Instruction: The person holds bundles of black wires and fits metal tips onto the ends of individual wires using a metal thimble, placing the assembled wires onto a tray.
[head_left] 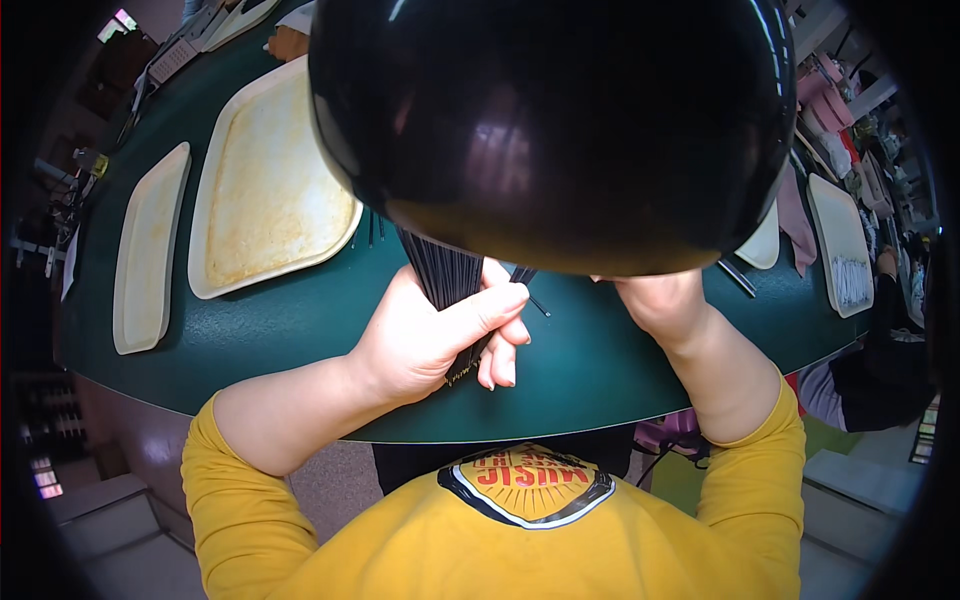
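Observation:
My left hand (430,335) is closed around a thick bundle of thin black wires (445,272), with the thumb across the front. Small brass-coloured ends show below the fist. The bundle's upper part runs out of sight behind a large glossy black dome (560,130), which looks like a lamp shade. A few loose black wires (530,292) stick out beside my left fingers. To the right, my right hand (662,300) reaches under the dome's lower edge. Its fingers are hidden, so what they touch cannot be seen.
The dark green table (580,380) curves across the view. Two cream trays, one large (270,190) and one narrow (150,250), lie at the left. At the right are a metal rod (738,278), a tray of white pieces (828,215) and another person's dark sleeve (885,375).

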